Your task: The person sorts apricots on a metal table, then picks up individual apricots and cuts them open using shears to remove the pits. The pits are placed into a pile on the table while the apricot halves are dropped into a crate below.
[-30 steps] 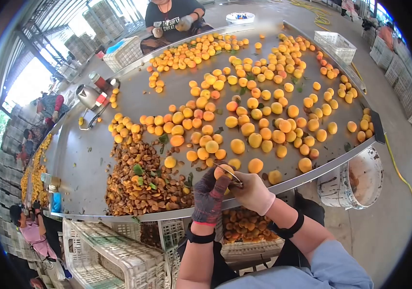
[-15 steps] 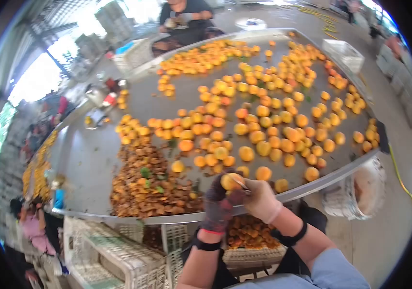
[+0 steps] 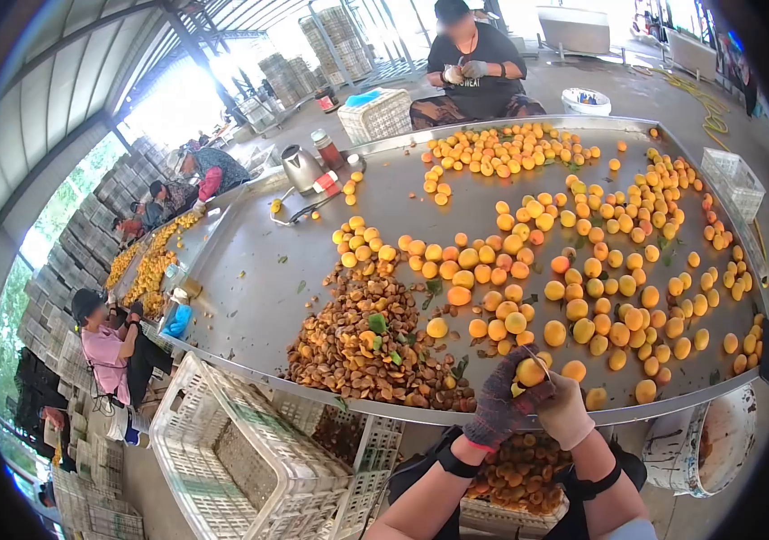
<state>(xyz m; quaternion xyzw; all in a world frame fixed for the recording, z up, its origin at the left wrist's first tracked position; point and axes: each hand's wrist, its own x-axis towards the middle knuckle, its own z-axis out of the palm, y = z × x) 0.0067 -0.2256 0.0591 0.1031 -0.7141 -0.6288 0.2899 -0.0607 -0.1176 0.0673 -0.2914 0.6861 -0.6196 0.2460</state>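
My left hand point(image 3: 501, 400), in a dark grey glove, is closed around an apricot point(image 3: 530, 372) just above the table's near edge. My right hand point(image 3: 566, 414), in a pale glove, presses against the fruit and grips a thin metal tool point(image 3: 539, 360), whose exact kind is hard to make out. Loose whole apricots point(image 3: 573, 370) lie just beyond my hands on the metal table point(image 3: 249, 261). To their left is a heap of brown apricot pits point(image 3: 357, 337). Under my wrists, a crate holds split apricots point(image 3: 515, 472).
Empty white crates point(image 3: 249, 450) stand below the table at left; a stained white bucket point(image 3: 704, 441) is at right. A kettle point(image 3: 301, 168) and a jar sit at the table's far left. A person point(image 3: 474, 67) works across the table, others at left.
The view has swung left and up, so the table and my hands appear further right and lower. Both hands still hold the apricot and the tool close together.
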